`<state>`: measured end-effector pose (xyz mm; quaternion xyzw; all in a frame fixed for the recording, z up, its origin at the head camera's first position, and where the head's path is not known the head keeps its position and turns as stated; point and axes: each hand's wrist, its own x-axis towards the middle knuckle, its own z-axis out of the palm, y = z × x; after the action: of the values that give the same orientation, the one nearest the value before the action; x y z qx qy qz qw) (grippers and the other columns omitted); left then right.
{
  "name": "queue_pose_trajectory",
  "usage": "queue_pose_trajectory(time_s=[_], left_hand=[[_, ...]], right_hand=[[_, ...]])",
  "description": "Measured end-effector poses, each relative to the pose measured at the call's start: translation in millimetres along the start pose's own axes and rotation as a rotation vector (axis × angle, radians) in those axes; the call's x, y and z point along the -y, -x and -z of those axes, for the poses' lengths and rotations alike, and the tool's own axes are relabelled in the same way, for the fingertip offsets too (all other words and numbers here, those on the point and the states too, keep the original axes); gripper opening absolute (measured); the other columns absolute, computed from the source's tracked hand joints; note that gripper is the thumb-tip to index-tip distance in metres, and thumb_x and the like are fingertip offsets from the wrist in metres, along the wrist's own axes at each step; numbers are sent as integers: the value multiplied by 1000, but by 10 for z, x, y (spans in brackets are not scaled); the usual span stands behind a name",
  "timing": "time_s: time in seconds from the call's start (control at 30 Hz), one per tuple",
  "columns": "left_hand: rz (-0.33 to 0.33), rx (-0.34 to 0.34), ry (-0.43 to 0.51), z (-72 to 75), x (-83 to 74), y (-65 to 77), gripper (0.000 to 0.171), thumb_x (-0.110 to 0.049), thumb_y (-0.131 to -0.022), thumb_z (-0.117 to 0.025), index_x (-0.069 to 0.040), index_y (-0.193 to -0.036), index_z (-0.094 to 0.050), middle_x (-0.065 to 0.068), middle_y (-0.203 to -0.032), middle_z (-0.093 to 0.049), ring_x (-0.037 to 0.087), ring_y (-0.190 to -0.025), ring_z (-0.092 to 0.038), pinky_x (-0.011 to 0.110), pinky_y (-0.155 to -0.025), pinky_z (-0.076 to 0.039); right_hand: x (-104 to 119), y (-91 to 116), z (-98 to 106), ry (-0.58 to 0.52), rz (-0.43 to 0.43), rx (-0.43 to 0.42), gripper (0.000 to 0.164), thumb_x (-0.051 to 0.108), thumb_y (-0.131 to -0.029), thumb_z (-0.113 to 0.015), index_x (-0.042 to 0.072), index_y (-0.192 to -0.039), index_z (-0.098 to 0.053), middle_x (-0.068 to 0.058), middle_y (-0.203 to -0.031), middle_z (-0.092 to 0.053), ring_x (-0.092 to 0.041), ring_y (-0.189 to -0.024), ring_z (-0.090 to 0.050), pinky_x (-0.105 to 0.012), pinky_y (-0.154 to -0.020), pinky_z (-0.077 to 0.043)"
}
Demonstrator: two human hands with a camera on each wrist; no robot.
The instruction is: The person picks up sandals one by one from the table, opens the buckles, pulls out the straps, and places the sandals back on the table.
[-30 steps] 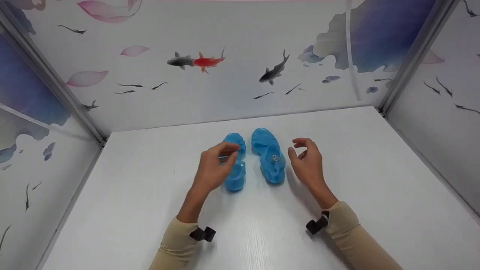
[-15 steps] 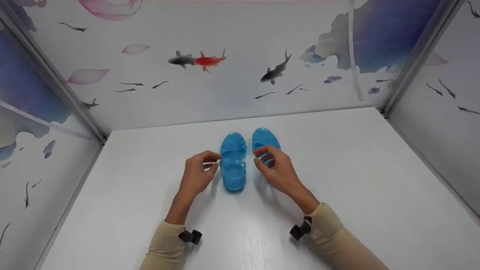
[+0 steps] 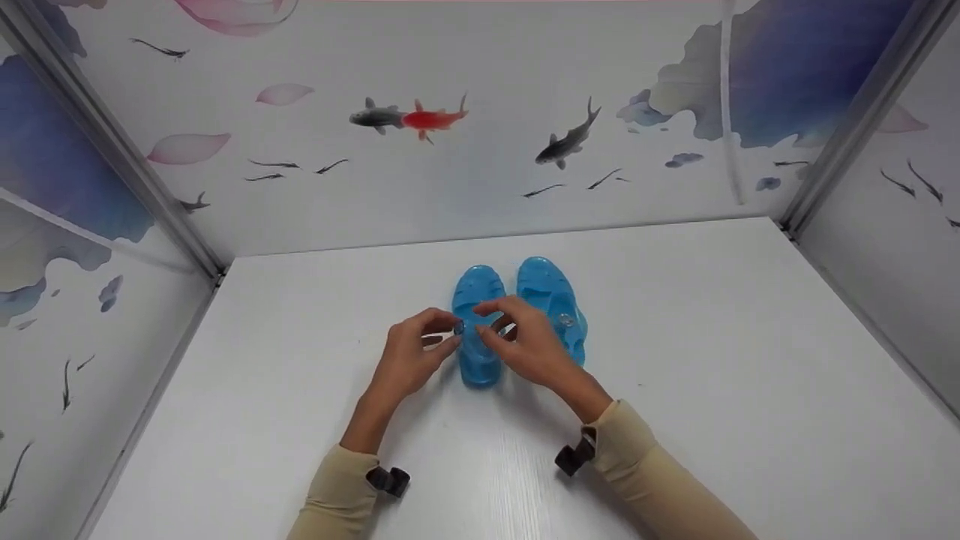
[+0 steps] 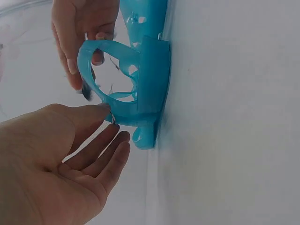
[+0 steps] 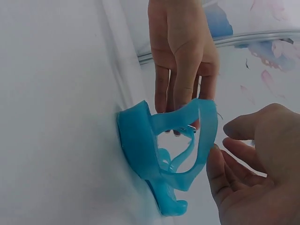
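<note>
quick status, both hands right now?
Left hand: closed, pinching the strap of the left-side blue sandal.
Right hand: open, thumb and fingers apart, holding nothing, close to that strap.

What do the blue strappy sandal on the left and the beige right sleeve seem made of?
Blue strappy sandal: probably plastic or rubber, smooth and glossy, with highlights at its toe. Beige right sleeve: likely fabric, matte, given its soft folds.

Sleeves (image 3: 336, 491): plain beige, long, creased fabric. Small black boxy wrist cameras (image 3: 389, 481), one at inner edge of each sleeve end.
</note>
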<state>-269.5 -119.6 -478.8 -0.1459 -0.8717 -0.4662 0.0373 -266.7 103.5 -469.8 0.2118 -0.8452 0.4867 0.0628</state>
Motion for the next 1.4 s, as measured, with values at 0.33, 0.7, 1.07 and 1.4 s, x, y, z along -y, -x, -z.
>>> queue_pose_trajectory(time_s=[0.33, 0.7, 1.07, 1.4], left_hand=[[-81, 3, 12, -63, 27, -24, 32, -10, -99, -79, -14, -131, -73, 4, -126, -78, 23, -119, -75, 43, -104, -63], [-60, 7, 5, -84, -4, -5, 31, -10, -100, -79, -14, -130, -71, 3, -125, -77, 20, -114, -74, 40, -102, -64], [31, 81, 16, -91, 19, 16, 39, -12, -103, -75, -10, -141, -66, 9, -136, -73, 24, -119, -72, 44, -106, -62], [6, 54, 21, -117, 51, 19, 33, -12, -101, -78, -10, -134, -71, 8, -128, -76, 24, -116, -72, 41, -104, -63]], right_hand=[[-108, -24, -127, 47, 13, 13, 32, 22, -105, -74, 14, -137, -73, -4, -131, -75, -16, -104, -72, -34, -89, -65], [-141, -9, -167, 67, 3, -34, 27, 18, -102, -78, 19, -130, -78, -2, -120, -77, -13, -102, -69, -29, -85, -64], [-139, -3, -180, 135, -7, -18, 24, 16, -101, -79, 16, -125, -81, -2, -113, -78, -13, -97, -71, -30, -85, -65], [-196, -31, -211, 128, 18, -19, 22, 10, -98, -81, 11, -120, -79, -6, -115, -80, -17, -96, -75, -33, -87, -67]])
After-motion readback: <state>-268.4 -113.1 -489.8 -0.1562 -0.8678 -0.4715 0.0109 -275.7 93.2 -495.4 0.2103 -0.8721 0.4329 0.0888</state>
